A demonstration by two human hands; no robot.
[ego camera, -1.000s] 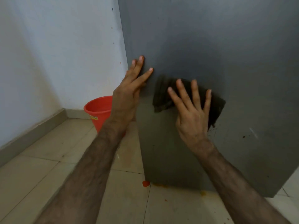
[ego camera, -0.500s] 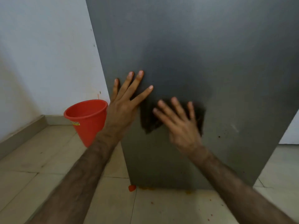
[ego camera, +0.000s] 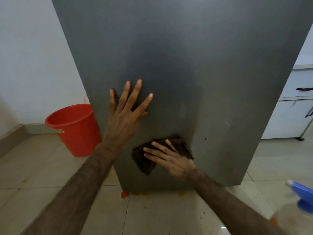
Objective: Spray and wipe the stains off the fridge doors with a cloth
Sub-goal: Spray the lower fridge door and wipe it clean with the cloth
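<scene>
Head view: left hand (ego camera: 124, 116), fingers spread wide, braces the fridge door (ego camera: 186, 65); right hand (ego camera: 171, 158) presses the cloth (ego camera: 144, 164) flat, specks (ego camera: 205, 138) at three o'clock.

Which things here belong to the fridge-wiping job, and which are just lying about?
In use: fridge door; dark cloth pressed flat by right hand; left hand flat on door; spray bottle.
Lying about: red bucket; white cabinet.

Red bucket (ego camera: 74, 129) standing on the tiled floor (ego camera: 33, 170) by the white wall (ego camera: 30, 56), yellow label on its side. Orange scrap (ego camera: 124, 194) and specks lying on the tiles. White cabinet (ego camera: 294, 106) with dark handles at far right.
</scene>
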